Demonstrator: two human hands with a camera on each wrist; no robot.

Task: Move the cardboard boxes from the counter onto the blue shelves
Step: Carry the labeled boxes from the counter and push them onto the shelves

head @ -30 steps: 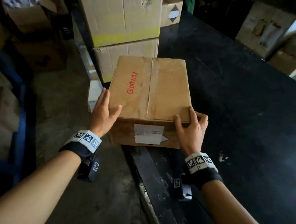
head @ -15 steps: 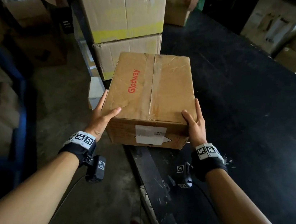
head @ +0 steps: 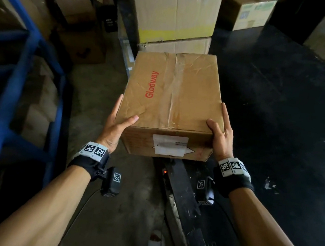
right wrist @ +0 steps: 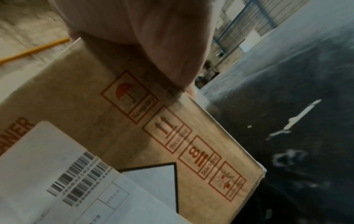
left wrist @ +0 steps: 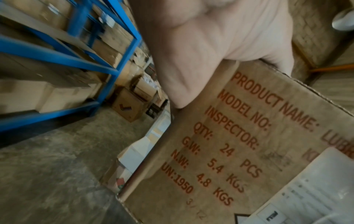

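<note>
A brown taped cardboard box (head: 171, 95) printed "Glodway" is held between my two hands above the near left edge of the black counter (head: 282, 118). My left hand (head: 115, 129) grips its left near corner, thumb on top and fingers along the side. My right hand (head: 222, 139) grips the right near corner the same way. The left wrist view shows the left hand (left wrist: 210, 45) against the box (left wrist: 229, 151) face with red print. In the right wrist view the right hand (right wrist: 143, 37) lies on the box (right wrist: 114, 121) edge. The blue shelves (head: 8, 82) stand at the left.
Two bigger boxes (head: 172, 10) are stacked at the counter's far left end, directly behind the held one. Another box (head: 248, 10) sits further back. Loose boxes (head: 80, 46) lie on the concrete floor (head: 94, 207) between counter and shelves. The shelves (left wrist: 76, 60) hold several boxes.
The box has come up and toward me off the counter's edge. My right hand slid from the front corner onto the right side. The blue shelf frame now shows more at left.
</note>
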